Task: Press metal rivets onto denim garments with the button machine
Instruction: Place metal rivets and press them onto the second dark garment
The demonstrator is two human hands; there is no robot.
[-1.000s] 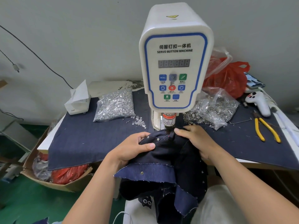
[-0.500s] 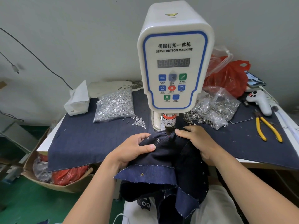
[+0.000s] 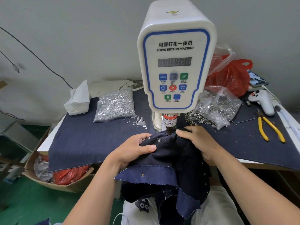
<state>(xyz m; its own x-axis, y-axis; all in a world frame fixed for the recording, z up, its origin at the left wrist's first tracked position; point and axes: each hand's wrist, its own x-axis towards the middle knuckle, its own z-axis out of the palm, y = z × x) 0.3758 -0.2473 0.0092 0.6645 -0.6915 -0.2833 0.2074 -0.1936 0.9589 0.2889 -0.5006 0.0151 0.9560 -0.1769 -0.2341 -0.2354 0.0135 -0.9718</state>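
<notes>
**Denim held under the punch, next rivet not yet pressed**

The denim garment (image 3: 168, 153) lies bunched at the front edge of the bench, its upper fold tucked directly beneath the punch (image 3: 169, 127) of the button machine (image 3: 176, 62), with the rest hanging down toward six o'clock over the person's lap. One silver rivet (image 3: 159, 140) already sits in the fold at about nine o'clock from the punch, and another stud (image 3: 142, 175) shows on the lighter flap lower down; a row of small fasteners runs along the dark panel at four o'clock. So part of the work looks finished, while the spot under the punch appears to be the one in hand. How many remain cannot be told.

The left hand (image 3: 136, 150) grips the fabric at eight o'clock from the punch, thumb on top and fingers curled under the fold. The right hand (image 3: 198, 142) pinches the cloth at three o'clock, its fingertips close beside the punch, which looks a risk to them.

Farther out, a clear bag of silver rivets (image 3: 115, 105) rests at ten o'clock, with loose ones (image 3: 139, 120) spilled beside it. A second bag of ring-shaped parts (image 3: 214, 111) sits at two o'clock, and yellow-handled pliers (image 3: 269, 129) lie at three o'clock.
</notes>
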